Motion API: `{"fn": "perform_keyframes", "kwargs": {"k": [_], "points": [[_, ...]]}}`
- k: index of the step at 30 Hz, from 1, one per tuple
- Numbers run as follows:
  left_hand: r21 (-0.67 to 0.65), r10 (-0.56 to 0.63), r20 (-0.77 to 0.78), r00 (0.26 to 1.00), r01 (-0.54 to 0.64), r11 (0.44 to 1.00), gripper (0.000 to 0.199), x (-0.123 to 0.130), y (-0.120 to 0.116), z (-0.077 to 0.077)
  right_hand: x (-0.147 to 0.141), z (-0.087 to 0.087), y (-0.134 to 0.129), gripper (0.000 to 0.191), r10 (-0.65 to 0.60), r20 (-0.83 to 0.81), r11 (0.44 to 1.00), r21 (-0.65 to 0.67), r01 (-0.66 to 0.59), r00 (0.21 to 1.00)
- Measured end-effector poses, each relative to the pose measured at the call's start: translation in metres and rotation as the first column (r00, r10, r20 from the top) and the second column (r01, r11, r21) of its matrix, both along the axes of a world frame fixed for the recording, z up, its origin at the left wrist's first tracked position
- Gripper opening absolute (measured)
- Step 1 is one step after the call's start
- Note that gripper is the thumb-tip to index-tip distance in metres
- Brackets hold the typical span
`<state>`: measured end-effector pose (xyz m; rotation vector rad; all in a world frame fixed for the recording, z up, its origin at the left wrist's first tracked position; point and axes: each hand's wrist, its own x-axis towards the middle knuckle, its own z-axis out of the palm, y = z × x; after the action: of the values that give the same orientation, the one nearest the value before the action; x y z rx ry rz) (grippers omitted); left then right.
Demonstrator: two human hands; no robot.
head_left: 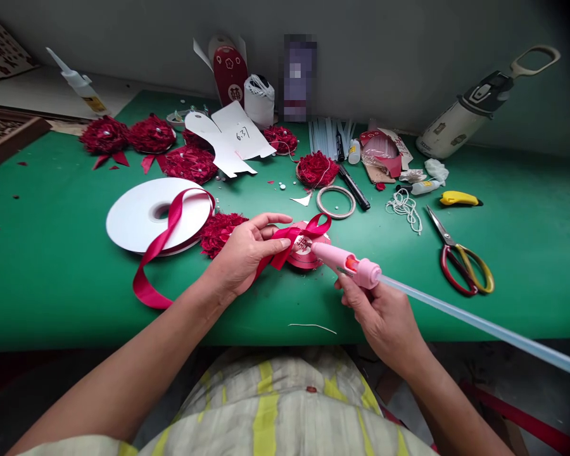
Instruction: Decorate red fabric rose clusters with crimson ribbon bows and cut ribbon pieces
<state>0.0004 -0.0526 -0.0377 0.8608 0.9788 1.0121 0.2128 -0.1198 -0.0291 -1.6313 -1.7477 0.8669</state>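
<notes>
My left hand (pixel 247 253) pinches a red ribbon (pixel 285 250) between thumb and fingers, over a round red card piece (pixel 306 258) with a pale printed centre. My right hand (pixel 380 310) is wrapped round a pink glue gun (pixel 339 256); its nozzle points left at the card's printed middle, and whether it touches is too small to tell. A long clear glue stick (pixel 475 320) runs out of the gun's back to the right. Left of my left hand stand a white ribbon spool (pixel 133 218) with ribbon trailing off it and a red shredded pompom (pixel 221 233).
Scissors (pixel 460 256) and a yellow cutter (pixel 460 199) lie on the right of the green table (pixel 76 297). Behind are a tape roll (pixel 336 202), a black marker (pixel 354 188), several red pompoms (pixel 190 164), white card cut-outs (pixel 240 142) and a tumbler (pixel 460 120).
</notes>
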Motion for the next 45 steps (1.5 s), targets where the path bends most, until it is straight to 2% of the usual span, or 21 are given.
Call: {"fn": "perform_keyframes", "kwargs": {"k": [7, 13, 19, 29, 38, 45], "points": [[-0.003, -0.005, 0.031, 1.000, 0.005, 1.000, 0.045, 0.000, 0.000, -0.001, -0.007, 0.001, -0.007, 0.031, 0.076, 0.011, 0.997, -0.022, -0.076, 0.997], [-0.011, 0.009, 0.033, 0.999, -0.009, 1.000, 0.044, -0.001, 0.000, 0.000, -0.001, 0.003, -0.006, 0.030, 0.032, -0.008, 0.999, -0.037, -0.032, 0.999], [-0.009, 0.006, 0.036, 0.999, -0.005, 1.000, 0.043, -0.001, 0.000, -0.001, -0.001, 0.002, -0.004, 0.026, 0.083, 0.035, 0.996, 0.016, -0.084, 0.996], [-0.007, 0.006, 0.040, 0.999, -0.006, 1.000, 0.043, -0.002, 0.000, -0.002, -0.002, 0.002, -0.002, 0.027, 0.084, 0.076, 0.993, 0.079, -0.090, 0.993], [-0.012, 0.000, 0.032, 0.999, 0.000, 1.000, 0.044, -0.002, 0.001, -0.002, 0.000, 0.004, 0.005, 0.033, 0.045, 0.033, 0.999, 0.021, -0.046, 0.998], [-0.001, -0.022, 0.023, 0.999, 0.022, 1.000, 0.044, -0.001, 0.001, -0.002, -0.001, 0.005, 0.003, 0.028, 0.073, 0.084, 0.995, 0.061, -0.078, 0.994]]}}
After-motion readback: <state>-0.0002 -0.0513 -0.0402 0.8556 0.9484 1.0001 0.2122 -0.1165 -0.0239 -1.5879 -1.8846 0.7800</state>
